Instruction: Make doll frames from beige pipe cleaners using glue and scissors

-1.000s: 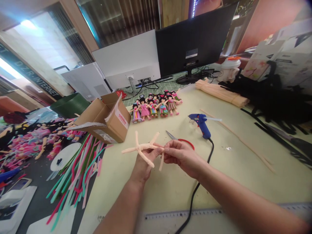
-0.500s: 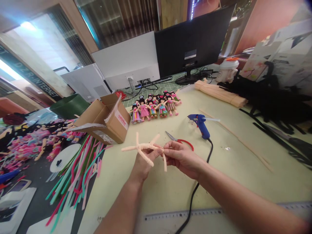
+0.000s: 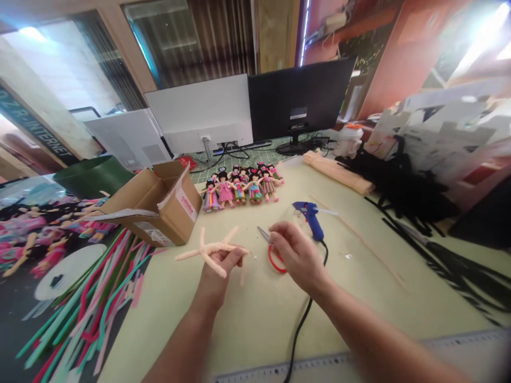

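Note:
My left hand (image 3: 223, 268) is closed around a peach pipe-cleaner doll body (image 3: 211, 247), gripping it near its right end. Its fuzzy limbs stick out to the left and upward, and one thin end hangs blurred below my fingers. Apart from it, my right hand (image 3: 297, 255) hovers with thumb and fingers curled together; whatever they pinch, if anything, is too small to make out. Scissors with red handles (image 3: 275, 260) lie on the table just behind and left of that hand, partly covered by it. Beyond the hand rests a blue glue gun (image 3: 313, 221), its cord running toward me.
Finished little dolls (image 3: 239, 191) stand grouped at the back beside an open cardboard box (image 3: 167, 213). Coloured pipe cleaners (image 3: 88, 298) pile at the left. A peach bundle (image 3: 339, 173), black pipe cleaners (image 3: 399, 175) and a long peach stem (image 3: 363, 242) lie right. A ruler (image 3: 319, 364) lies in front.
My right hand has let go of the doll body's right end and moved right, over the scissors. My left hand still holds the body. The view has shifted slightly.

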The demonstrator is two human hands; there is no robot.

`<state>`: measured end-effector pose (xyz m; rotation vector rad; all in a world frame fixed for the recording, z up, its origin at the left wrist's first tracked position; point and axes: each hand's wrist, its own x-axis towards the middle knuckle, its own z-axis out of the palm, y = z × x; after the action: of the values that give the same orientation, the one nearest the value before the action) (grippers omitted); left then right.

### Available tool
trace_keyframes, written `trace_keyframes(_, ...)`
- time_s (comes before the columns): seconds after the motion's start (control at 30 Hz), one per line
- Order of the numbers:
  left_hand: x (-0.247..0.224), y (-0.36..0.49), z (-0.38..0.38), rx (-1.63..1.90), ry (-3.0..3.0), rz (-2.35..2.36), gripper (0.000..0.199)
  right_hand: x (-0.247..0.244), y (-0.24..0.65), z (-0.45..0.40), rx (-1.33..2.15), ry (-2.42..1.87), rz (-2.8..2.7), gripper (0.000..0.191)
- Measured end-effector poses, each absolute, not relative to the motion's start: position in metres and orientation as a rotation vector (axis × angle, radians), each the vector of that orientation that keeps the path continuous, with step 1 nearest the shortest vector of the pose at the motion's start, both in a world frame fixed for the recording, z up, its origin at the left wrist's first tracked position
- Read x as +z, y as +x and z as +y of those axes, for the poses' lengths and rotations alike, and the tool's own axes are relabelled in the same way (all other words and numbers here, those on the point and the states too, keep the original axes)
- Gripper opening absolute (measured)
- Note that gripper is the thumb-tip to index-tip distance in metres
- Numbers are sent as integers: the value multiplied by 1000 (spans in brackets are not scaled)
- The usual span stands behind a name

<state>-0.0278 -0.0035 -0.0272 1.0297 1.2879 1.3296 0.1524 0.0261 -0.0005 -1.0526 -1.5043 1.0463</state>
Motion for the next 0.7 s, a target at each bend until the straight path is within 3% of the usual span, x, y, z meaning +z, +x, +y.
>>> trace_keyframes(0.1,-26,-31,-2,1379,918,1188,25,15,185,41,556,-1029,-1367,15)
trace_keyframes(0.17,-23,-34,-3,1386,876,1137,26,21,210,53,421,-1081,-1238,18)
trace_keyframes(0.53,-19,-41,-4,1419,817,1036,23,24,264,62,476,-1163,-966,14)
trace_keyframes(0.7,-17,-40,-4,1416,765,1025,24,4,291,72,441,-1914,-1574,34)
